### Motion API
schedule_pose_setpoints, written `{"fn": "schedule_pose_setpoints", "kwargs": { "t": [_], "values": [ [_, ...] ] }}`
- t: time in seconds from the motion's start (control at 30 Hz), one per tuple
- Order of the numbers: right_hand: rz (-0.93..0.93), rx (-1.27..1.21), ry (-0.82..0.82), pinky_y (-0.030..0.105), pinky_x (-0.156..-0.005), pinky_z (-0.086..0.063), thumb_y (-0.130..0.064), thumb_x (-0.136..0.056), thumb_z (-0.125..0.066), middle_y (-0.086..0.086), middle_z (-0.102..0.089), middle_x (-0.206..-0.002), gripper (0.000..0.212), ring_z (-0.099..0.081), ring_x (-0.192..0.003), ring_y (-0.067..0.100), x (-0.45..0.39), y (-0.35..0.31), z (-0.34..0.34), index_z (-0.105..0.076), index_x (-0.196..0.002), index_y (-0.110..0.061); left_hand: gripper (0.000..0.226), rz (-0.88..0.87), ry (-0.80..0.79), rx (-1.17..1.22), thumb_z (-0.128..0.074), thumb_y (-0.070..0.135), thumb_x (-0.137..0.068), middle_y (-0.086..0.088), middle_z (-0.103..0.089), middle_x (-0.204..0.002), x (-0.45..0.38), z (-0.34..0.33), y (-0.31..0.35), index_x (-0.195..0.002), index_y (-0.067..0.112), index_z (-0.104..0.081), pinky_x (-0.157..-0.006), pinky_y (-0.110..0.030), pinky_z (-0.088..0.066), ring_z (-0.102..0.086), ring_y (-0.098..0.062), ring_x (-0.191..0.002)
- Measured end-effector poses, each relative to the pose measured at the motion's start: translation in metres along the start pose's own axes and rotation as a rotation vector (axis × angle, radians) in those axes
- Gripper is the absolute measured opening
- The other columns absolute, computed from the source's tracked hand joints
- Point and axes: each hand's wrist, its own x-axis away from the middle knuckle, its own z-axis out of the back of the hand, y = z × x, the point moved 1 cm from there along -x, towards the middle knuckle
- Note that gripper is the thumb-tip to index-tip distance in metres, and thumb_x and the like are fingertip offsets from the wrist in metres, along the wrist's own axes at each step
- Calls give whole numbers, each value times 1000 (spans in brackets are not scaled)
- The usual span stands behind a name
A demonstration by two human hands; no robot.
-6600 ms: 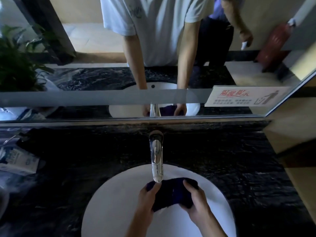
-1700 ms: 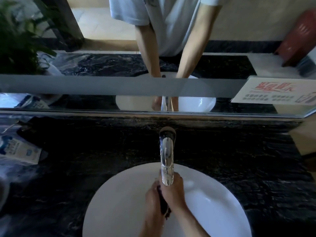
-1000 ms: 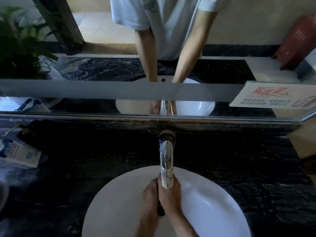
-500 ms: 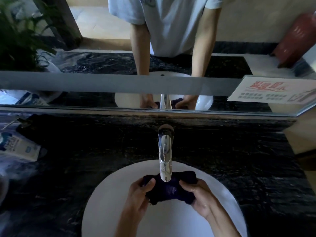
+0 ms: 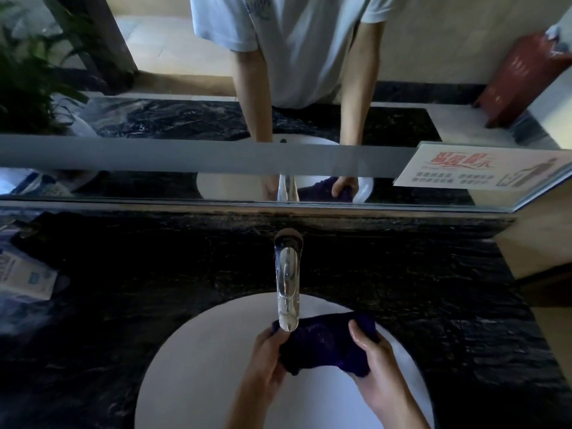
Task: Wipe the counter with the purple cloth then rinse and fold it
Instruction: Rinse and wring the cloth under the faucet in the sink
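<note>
The purple cloth [image 5: 322, 343] is stretched between my two hands over the white round sink [image 5: 198, 366], just below the spout of the chrome faucet [image 5: 288, 283]. My left hand [image 5: 267, 357] grips its left end, thumb on top. My right hand [image 5: 376, 363] grips its right end, and its fingers look wet. The cloth hangs bunched and dark in the middle. I cannot tell whether water is running. The black marble counter [image 5: 154, 274] surrounds the sink.
A mirror [image 5: 185, 88] runs along the back wall and reflects my arms and the sink. A white and blue packet [image 5: 24, 274] lies on the counter at the far left. A printed sign [image 5: 483, 168] sits at the mirror's right. A green plant [image 5: 28, 75] shows in the mirror at left.
One second ago my hands were pressed together under the faucet, squeezing the cloth. They have since moved apart and spread the cloth out sideways between them.
</note>
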Motion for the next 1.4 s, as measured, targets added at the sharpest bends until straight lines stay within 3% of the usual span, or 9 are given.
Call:
{"fn": "schedule_pose_setpoints", "kwargs": {
  "t": [0.33,0.43,0.63,0.77,0.87,1.03,1.17,1.27,1.4],
  "values": [
    [-30,16,3,50,-81,-58,-9,-101,-56,26,-75,-107,20,-72,-97,44,-27,34,-37,-66,-116,0,25,-282,341,-170,-53,27,-103,-16,-75,-87,3,18,18,-91,14,-71,-71,-56,-62,-73,-38,-83],
    [-49,107,-75,42,-69,-55,4,-94,-58,27,-70,-95,9,-68,-83,38,-31,46,-61,-65,-101,5,21,-410,492,-309,-58,25,-101,-8,-74,-80,7,41,28,-85,17,-70,-77,-53,-60,-71,-31,-81],
    [-106,74,-74,51,-79,-59,-2,-90,-63,27,-75,-104,21,-73,-96,45,-33,67,-97,-71,-110,-1,29,-470,637,-287,-57,32,-101,-9,-69,-77,14,59,45,-80,15,-67,-80,-53,-54,-66,-32,-82],
    [-191,31,-97,58,-94,-53,-29,-68,-81,31,-70,-115,63,-69,-107,49,-28,65,-106,-65,-120,4,26,-439,647,-203,-60,33,-100,-10,-71,-83,24,63,46,-83,14,-69,-80,-49,-56,-68,-31,-86],
    [-209,-19,-158,49,-83,-52,-25,-52,-88,43,-61,-112,82,-63,-102,59,-26,58,-103,-58,-120,10,28,-401,631,-115,-59,29,-101,-16,-70,-83,31,64,45,-83,9,-68,-55,-32,-54,-67,-31,-80],
    [-97,-136,-169,40,-62,-59,-7,-87,-71,26,-72,-96,32,-73,-80,37,-25,48,-77,-62,-114,8,27,-284,544,-50,-60,31,-100,-19,-73,-88,22,48,31,-85,10,-71,-46,-28,-53,-71,-35,-81],
    [-32,-138,-33,51,-78,-59,-16,-98,-58,30,-72,-113,30,-70,-103,48,-20,37,-49,-64,-120,5,29,-209,428,-71,-59,30,-100,-19,-74,-83,16,18,26,-83,13,-74,-49,-39,-59,-73,-34,-74],
    [18,-136,21,50,-79,-60,-15,-99,-55,32,-71,-113,32,-70,-103,49,-14,28,-29,-64,-120,6,31,-193,348,-138,-58,38,-98,-22,-74,-89,9,1,18,-79,19,-75,-70,-59,-62,-73,-41,-82],
    [43,-176,53,48,-78,-59,-15,-101,-53,31,-72,-113,30,-72,-100,45,-10,22,-16,-65,-119,7,30,-197,284,-206,-59,41,-96,-18,-76,-87,4,-10,11,-82,19,-74,-77,-61,-61,-74,-41,-86]
  ]
}}
